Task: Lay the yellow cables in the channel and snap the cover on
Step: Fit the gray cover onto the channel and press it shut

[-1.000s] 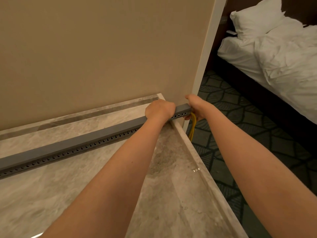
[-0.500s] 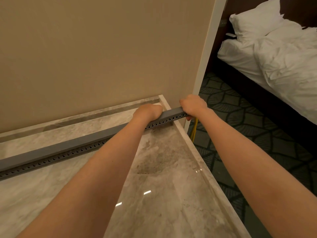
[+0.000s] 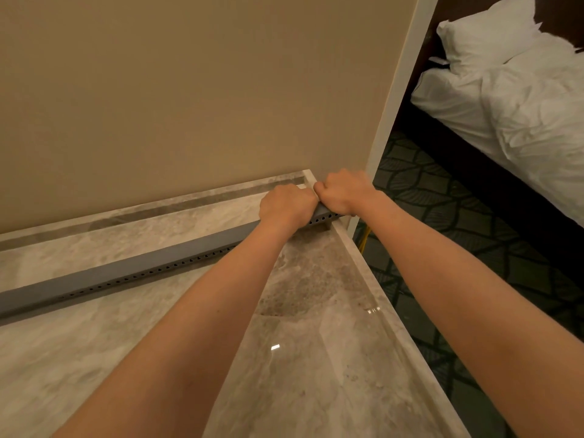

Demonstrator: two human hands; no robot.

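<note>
A long grey slotted cable channel (image 3: 132, 273) with its cover on top lies slantwise across the marble counter (image 3: 316, 358), from the left edge to the far right corner. My left hand (image 3: 286, 207) is fisted over the channel near its right end. Right beside it and touching it, my right hand (image 3: 343, 192) is closed over the very end of the channel at the counter's edge. A short length of yellow cable (image 3: 364, 239) hangs down past the counter's right edge, below my right wrist. The cables inside the channel are hidden.
A beige wall (image 3: 189, 96) rises behind the counter, ending at a white corner post (image 3: 395, 99). To the right lie dark patterned carpet (image 3: 442, 216) and a bed with white bedding (image 3: 521, 99) and a pillow (image 3: 483, 36).
My left hand has slid right along the channel until it meets my right hand. My right hand has shifted up onto the channel's end, and less yellow cable shows.
</note>
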